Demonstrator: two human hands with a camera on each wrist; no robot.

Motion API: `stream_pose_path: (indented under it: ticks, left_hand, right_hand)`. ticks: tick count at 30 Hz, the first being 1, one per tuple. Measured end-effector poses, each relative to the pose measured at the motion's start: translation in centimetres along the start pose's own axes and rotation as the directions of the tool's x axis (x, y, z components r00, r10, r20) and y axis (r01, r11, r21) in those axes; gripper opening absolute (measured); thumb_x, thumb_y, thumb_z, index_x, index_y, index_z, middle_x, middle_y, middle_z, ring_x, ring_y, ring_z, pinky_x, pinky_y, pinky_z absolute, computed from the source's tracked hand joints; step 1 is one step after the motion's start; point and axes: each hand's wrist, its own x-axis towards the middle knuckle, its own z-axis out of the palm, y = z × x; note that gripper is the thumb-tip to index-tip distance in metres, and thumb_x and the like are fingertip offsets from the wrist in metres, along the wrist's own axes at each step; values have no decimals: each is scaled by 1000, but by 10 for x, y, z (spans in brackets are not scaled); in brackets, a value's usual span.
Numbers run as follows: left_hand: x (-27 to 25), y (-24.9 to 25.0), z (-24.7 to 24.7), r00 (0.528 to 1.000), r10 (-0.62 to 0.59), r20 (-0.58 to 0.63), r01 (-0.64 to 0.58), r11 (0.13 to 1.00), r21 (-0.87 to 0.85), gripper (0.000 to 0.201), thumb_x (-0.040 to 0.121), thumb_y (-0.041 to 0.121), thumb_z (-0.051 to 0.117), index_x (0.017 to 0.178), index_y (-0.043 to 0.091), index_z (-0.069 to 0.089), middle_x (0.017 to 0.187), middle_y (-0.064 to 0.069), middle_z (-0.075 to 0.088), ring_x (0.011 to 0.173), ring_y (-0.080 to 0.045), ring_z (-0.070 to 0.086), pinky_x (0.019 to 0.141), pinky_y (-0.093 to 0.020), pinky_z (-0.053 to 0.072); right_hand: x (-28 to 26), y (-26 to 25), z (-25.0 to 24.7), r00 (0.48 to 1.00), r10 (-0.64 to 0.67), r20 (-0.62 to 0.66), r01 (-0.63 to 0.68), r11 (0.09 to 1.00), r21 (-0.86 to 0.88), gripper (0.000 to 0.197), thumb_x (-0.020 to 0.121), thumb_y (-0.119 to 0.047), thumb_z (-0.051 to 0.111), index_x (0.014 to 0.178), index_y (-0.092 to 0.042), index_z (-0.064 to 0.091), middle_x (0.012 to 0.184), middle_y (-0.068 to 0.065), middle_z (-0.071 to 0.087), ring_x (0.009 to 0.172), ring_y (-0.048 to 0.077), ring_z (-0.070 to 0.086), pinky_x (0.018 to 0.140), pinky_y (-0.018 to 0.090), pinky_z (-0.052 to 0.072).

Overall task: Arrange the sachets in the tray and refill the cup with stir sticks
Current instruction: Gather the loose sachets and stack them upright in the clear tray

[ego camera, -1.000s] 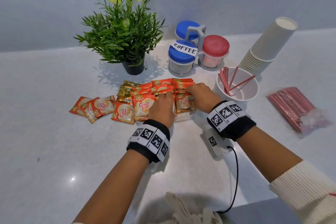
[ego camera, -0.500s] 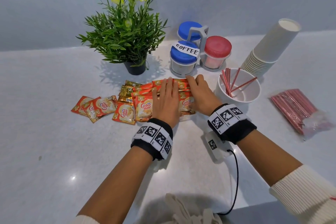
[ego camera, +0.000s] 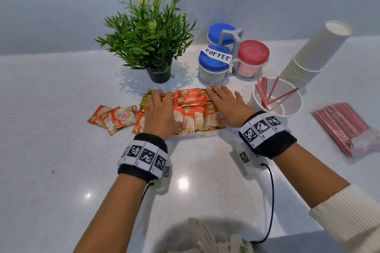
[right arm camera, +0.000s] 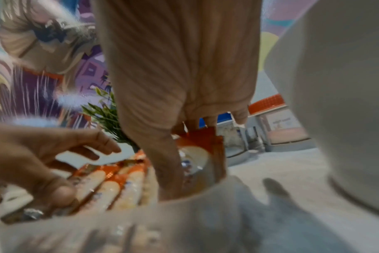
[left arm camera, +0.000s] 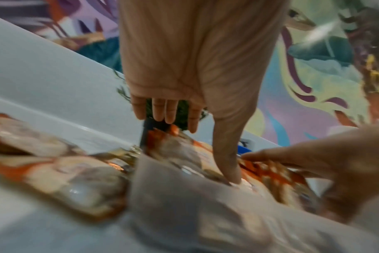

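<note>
Orange creamer sachets (ego camera: pixel 190 109) stand packed in a clear tray (ego camera: pixel 205 134) at the counter's middle. My left hand (ego camera: pixel 159 110) lies flat on the tray's left part, fingers straight, thumb (left arm camera: pixel 227 164) touching a sachet. My right hand (ego camera: pixel 223 101) lies flat on the right part, fingers straight. Loose sachets (ego camera: pixel 115 116) lie on the counter left of the tray. A white cup (ego camera: pixel 276 98) right of the tray holds several red stir sticks (ego camera: pixel 265 94). A clear bag of red stir sticks (ego camera: pixel 343 126) lies at far right.
A potted plant (ego camera: pixel 150 37) stands behind the tray. A rack of blue- and red-lidded jars (ego camera: pixel 232 57), one labelled COFFEE, sits behind right. A leaning stack of paper cups (ego camera: pixel 314 53) is at back right. Pale gloves (ego camera: pixel 213 238) lie at the near edge.
Both hands have gone from curled over the sachets to flat. They have spread apart across the tray, left hand leftward, right hand rightward.
</note>
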Motion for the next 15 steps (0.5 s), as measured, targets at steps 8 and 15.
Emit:
stream_pose_path:
  ticks: [8, 15]
  left_hand:
    - [-5, -43, 1, 975, -177, 137, 213, 922, -324, 91, 62, 18, 85, 132, 5, 29, 132, -14, 33, 127, -28, 34, 105, -39, 35]
    - [2, -53, 11, 956, -159, 246, 239, 907, -346, 70, 65, 27, 82, 123, 4, 50, 126, -13, 54, 117, -29, 50, 97, -43, 45]
  right_hand:
    - [19, -55, -8, 963, -181, -201, 182, 983, -18, 72, 83, -35, 64, 143, -18, 29, 149, 4, 24, 138, 25, 17, 112, 44, 16]
    - [33, -89, 8, 955, -267, -127, 252, 960, -121, 64, 82, -28, 66, 138, -19, 36, 139, 7, 34, 131, 27, 30, 106, 45, 23]
